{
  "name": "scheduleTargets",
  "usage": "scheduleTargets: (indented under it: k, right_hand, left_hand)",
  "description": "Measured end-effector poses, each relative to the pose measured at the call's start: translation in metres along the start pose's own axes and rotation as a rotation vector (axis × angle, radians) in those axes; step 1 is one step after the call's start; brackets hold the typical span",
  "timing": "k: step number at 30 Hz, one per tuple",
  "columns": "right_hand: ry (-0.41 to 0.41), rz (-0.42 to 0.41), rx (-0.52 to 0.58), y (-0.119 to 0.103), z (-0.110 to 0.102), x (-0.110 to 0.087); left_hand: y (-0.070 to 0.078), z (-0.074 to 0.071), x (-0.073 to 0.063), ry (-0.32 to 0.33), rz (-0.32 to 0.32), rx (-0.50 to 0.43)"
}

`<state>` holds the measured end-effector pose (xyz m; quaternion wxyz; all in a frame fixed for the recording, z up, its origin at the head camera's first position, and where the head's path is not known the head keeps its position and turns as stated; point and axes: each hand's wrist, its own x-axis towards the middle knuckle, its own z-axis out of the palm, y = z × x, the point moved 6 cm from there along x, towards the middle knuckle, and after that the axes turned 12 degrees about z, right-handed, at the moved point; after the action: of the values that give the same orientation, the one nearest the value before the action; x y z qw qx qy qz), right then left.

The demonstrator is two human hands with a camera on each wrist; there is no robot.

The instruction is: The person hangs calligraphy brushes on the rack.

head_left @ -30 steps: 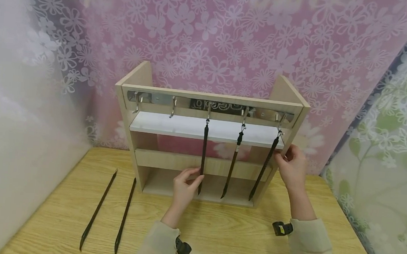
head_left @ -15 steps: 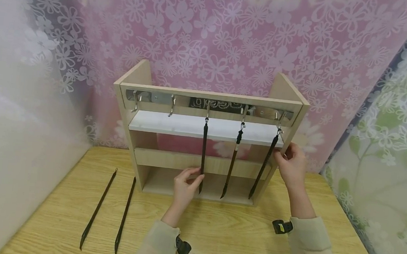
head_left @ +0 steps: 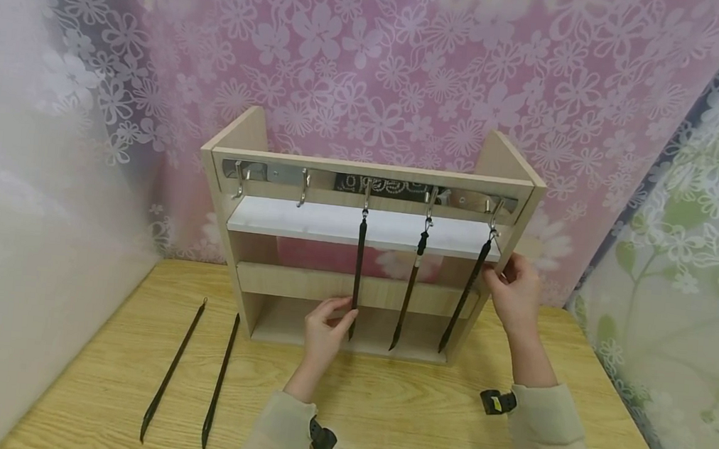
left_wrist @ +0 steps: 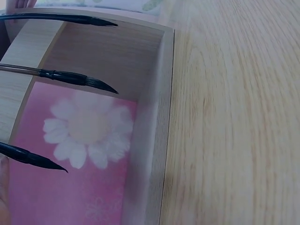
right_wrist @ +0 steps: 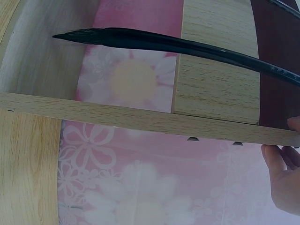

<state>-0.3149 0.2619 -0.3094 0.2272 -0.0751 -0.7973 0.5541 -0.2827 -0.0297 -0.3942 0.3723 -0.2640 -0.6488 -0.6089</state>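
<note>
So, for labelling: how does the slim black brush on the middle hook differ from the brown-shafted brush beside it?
The slim black brush is dark throughout; the brown-shafted brush has a pale band. The left hand pinches the black brush; the brown one hangs untouched. Both hang tip down from metal hooks.

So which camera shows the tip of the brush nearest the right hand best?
The right wrist view: the brush tip looks biggest there. The head view shows the whole brush, tip tiny; the left wrist view shows the tip smaller, up top.
</note>
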Motion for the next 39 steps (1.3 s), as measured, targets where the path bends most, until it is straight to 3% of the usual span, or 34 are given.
scheduleTargets:
  k: [15,23,34,39]
  right_hand:
    - [-0.007,0.003,-0.002,0.005,0.001,0.001]
    - [-0.003,0.015,0.016,0.006,0.001,-0.001]
    - [-0.019,0.018,0.011,0.005,0.001,0.000]
    - [-0.014,0.012,0.009,0.003,0.001,0.000]
  left_hand:
    - [-0.006,-0.009,-0.007,0.003,0.042,0.028]
    - [-0.006,-0.019,-0.010,0.003,0.002,0.010]
    - [-0.002,-0.049,-0.009,0.009,0.003,0.087]
    - [-0.006,-0.067,-0.008,0.001,-0.042,0.131]
